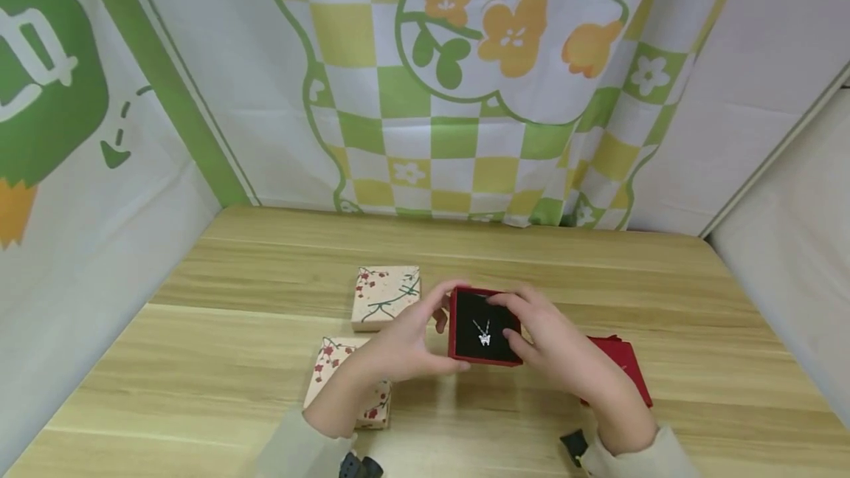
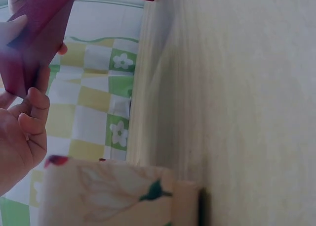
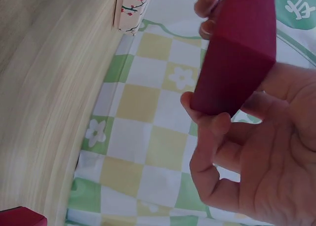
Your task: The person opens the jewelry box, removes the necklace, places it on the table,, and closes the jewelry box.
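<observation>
Above the tabletop [image 1: 252,367], the left hand [image 1: 412,341] and right hand [image 1: 554,338] grip the red box [image 3: 239,50] with the necklace [image 1: 485,338] inside. Best hold it flat and press softly, so nothing slips.

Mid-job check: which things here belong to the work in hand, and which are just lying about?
In the job:
red box, held by the left hand and right hand
black insert in it
butterfly necklace on the insert

Apparently lying about:
rear floral box
front floral box
red piece on the right, possibly a lid; I can't tell
</observation>
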Available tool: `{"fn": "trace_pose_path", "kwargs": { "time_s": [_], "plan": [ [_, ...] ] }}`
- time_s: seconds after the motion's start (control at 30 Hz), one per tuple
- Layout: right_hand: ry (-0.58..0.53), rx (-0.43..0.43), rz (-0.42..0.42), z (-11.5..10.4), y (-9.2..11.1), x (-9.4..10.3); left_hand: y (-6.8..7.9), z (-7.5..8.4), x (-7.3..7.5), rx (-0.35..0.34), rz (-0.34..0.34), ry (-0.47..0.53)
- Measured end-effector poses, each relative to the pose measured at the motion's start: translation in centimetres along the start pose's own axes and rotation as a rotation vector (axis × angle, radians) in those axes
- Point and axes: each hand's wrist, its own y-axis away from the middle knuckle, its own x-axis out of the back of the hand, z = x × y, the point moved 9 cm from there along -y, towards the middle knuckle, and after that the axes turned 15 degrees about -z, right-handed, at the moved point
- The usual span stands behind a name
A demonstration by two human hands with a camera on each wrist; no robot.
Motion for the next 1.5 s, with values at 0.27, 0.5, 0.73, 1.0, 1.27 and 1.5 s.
{"fn": "trace_pose_path", "kwargs": {
  "time_s": [0.27, 0.5, 0.73, 1.0, 1.27, 1.5],
  "plan": [
    [-0.021, -0.001, -0.064, 0.7, 0.0, -0.8, 0.1, 0.9, -0.5, 0.015, -0.028, 0.045],
    [-0.082, 0.039, -0.016, 1.1, -0.1, -0.4, 0.1, 2.0, -0.3, 0.005, -0.004, 0.0],
    [-0.114, 0.029, 0.036, 0.9, 0.0, 0.1, -0.2, 1.4, -0.2, 0.0, 0.021, 0.011],
    [-0.043, 0.075, 0.166, -0.1, 0.4, 1.3, -0.3, -1.3, -0.1, 0.04, 0.033, -0.037],
    [-0.093, 0.057, 0.159, 0.2, 0.6, 1.6, -0.3, -1.5, -0.1, 0.058, 0.032, -0.037],
    [-0.197, 0.054, 0.114, 0.8, 0.3, 1.4, -0.2, -1.5, 0.1, 0.097, 0.038, -0.049]
  ]
}}
